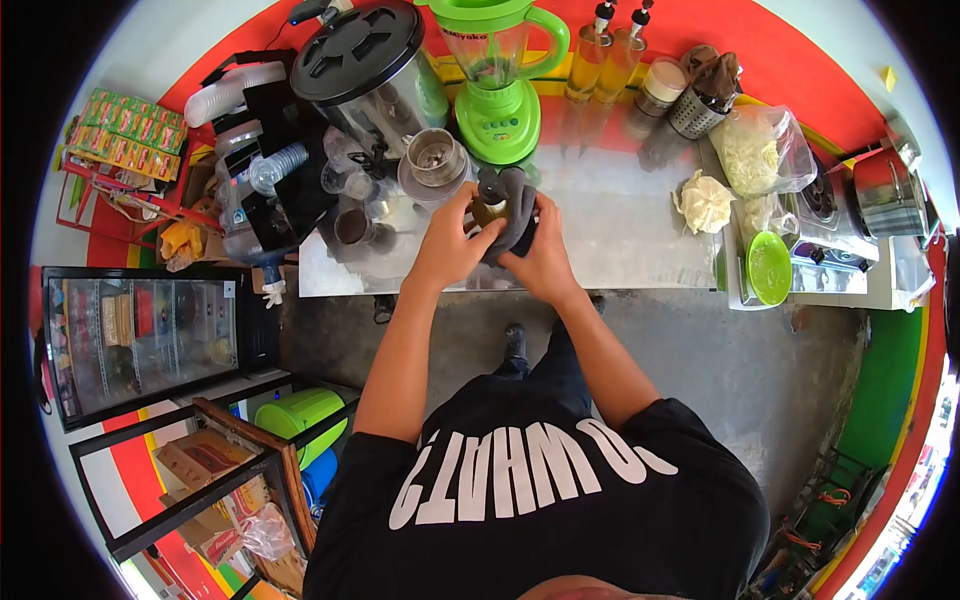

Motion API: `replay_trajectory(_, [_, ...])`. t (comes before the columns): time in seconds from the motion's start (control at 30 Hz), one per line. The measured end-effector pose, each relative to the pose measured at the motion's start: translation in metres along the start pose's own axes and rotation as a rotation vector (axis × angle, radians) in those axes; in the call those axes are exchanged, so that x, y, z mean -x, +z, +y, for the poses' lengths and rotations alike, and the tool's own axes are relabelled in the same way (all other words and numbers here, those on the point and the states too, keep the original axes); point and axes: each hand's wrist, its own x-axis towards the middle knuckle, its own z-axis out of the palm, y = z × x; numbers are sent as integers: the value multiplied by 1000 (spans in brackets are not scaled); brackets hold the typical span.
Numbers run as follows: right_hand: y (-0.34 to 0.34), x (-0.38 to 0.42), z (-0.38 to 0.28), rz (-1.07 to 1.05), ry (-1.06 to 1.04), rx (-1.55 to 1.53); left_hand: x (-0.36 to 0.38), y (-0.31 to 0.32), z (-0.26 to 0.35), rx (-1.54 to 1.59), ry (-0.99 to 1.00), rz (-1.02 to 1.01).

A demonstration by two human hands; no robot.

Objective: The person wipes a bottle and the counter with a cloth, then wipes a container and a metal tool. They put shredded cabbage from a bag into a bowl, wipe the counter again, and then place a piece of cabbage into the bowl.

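Over the front part of the metal counter (620,225), my left hand (455,240) is closed around a bottle (489,208) with a dark top. The lower part of this bottle is hidden by my fingers. My right hand (545,252) grips a dark grey cloth (516,208), which is pressed against the bottle's right side. Just behind my hands stands a green blender (498,122) with a clear jug. A metal cup (436,158) sits to the left of the bottle.
A large steel container with a black lid (360,50) stands at the back left. Two pump bottles (590,55) line the back wall. To the right are a crumpled pale bag (705,203), a green plate (768,268) and a stove (825,245). A glass-door fridge (145,335) is at lower left.
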Motion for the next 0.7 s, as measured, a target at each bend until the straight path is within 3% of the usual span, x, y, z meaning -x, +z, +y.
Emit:
replay_trajectory(0.13, [14, -22, 5, 49, -13, 69, -3, -3, -5, -121, 59, 2])
replay_trajectory(0.23, [26, -26, 28, 1, -81, -109, -3, -3, -9, -68, 47, 7])
replay_trajectory(0.37, [39, -16, 60, -66, 33, -305, -1, 1, -13, -27, 34, 3])
replay_trajectory(0.43, [45, -10, 75, -97, 96, -341, -2, 2, -7, -199, 57, 5])
replay_trajectory(0.5, [47, -2, 86, -41, 23, 210, -3, 8, 3, -322, 86, 52])
replay_trajectory(0.53, [45, 1, 91, -44, 22, 212, -5, 12, 6, -447, 117, 95])
replay_trajectory(0.7, [11, 2, 115, -103, -141, 440, -16, 30, -17, -371, 94, 287])
